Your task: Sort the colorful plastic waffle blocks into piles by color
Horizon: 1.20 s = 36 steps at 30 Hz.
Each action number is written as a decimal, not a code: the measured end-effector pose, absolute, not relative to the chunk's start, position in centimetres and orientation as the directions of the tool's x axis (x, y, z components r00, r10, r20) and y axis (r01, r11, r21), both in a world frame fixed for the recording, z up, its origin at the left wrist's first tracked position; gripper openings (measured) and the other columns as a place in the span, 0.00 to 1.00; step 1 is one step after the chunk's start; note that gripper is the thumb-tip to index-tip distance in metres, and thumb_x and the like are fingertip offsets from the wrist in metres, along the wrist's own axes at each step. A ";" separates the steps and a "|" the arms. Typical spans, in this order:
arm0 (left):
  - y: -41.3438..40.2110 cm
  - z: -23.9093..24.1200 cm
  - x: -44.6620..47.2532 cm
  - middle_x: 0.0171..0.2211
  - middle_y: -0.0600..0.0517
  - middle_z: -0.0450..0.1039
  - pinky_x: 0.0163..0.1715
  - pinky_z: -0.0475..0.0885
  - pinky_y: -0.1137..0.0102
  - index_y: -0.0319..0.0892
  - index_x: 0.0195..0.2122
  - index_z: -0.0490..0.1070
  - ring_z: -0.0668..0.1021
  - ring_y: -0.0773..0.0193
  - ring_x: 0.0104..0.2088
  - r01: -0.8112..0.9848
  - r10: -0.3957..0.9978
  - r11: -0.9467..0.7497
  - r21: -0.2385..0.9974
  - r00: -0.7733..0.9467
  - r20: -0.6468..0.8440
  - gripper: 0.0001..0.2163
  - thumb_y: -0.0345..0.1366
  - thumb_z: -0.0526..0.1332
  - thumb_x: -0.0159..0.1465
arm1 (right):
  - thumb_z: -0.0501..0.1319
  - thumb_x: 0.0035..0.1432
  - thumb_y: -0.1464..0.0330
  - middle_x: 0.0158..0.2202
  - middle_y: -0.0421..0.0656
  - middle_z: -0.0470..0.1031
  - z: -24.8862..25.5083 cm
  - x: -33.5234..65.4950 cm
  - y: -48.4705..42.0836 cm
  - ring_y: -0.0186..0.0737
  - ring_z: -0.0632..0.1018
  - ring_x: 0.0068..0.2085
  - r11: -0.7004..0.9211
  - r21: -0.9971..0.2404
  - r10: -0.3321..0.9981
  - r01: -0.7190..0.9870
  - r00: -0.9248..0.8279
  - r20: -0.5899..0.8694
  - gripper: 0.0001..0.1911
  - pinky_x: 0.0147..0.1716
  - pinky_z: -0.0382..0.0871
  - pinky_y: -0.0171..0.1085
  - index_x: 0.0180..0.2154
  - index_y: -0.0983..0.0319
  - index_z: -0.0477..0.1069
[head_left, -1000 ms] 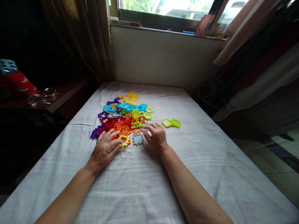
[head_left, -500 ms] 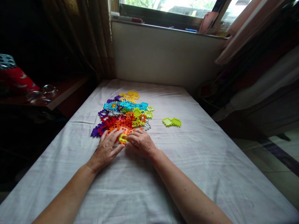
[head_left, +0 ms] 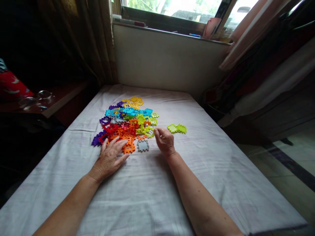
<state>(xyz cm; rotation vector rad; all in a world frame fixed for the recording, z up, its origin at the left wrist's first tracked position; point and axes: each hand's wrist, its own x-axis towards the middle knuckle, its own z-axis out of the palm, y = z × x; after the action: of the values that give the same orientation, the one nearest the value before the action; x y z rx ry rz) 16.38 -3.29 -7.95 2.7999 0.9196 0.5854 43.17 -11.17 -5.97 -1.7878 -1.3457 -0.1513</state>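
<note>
My left hand [head_left: 109, 159] lies open at the near edge of a mixed pile of plastic interlocking tiles, its fingers spread over red and orange ones. By its fingertips rests an orange tile [head_left: 129, 148]. A grey square tile [head_left: 143, 145] lies flat between my two hands. My right hand [head_left: 165, 141] is closed just right of the pile, thumb and fingers together. What it may hold is hidden; yellow-green and grey tiles [head_left: 150, 132] lie by its fingertips. Beyond it, to the right, sit two joined yellow-green tiles [head_left: 177, 128].
Blue tiles [head_left: 130, 112], yellow tiles [head_left: 136, 101] and purple tiles [head_left: 97, 139] make up other parts of the pile. A pale sheet [head_left: 137, 196] covers the surface. Glasses [head_left: 36, 100] and a red patterned item [head_left: 12, 86] are on a side table to the left.
My right hand has moved right, away from my left hand, and closed. The yellow-green tile between my hands is gone from there. The grey square tile has come into view.
</note>
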 end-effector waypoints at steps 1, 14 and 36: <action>-3.3 -7.9 16.4 0.58 0.46 0.74 0.66 0.49 0.41 0.47 0.59 0.69 0.68 0.48 0.64 0.537 0.591 -0.807 0.247 0.739 0.323 0.23 0.50 0.51 0.68 | 0.54 0.67 0.62 0.34 0.45 0.80 -5.9 44.4 -11.4 0.40 0.78 0.38 -0.148 -0.604 0.693 0.783 0.518 0.501 0.15 0.41 0.68 0.36 0.36 0.59 0.77; -3.4 -7.8 16.2 0.57 0.45 0.75 0.64 0.53 0.44 0.48 0.48 0.78 0.70 0.48 0.62 0.632 0.642 -0.750 0.195 0.627 0.441 0.17 0.45 0.52 0.67 | 0.52 0.64 0.65 0.45 0.56 0.75 -6.8 53.8 -15.6 0.56 0.73 0.50 -0.612 -0.563 0.391 0.555 0.831 0.395 0.18 0.50 0.64 0.51 0.46 0.63 0.78; -2.4 -7.6 15.1 0.56 0.44 0.75 0.64 0.56 0.46 0.47 0.44 0.77 0.72 0.47 0.60 0.736 0.735 -0.630 0.247 0.463 0.495 0.16 0.46 0.53 0.67 | 0.66 0.57 0.61 0.53 0.46 0.76 -4.4 42.7 -8.5 0.48 0.72 0.54 -0.197 -0.369 0.878 0.908 0.331 0.345 0.18 0.54 0.62 0.45 0.50 0.56 0.76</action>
<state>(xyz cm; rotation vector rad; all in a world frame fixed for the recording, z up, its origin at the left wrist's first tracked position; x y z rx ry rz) 15.08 -2.41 -7.57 2.6885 1.3519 0.9080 42.75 -8.54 -4.43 -2.0942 -1.5648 -0.0773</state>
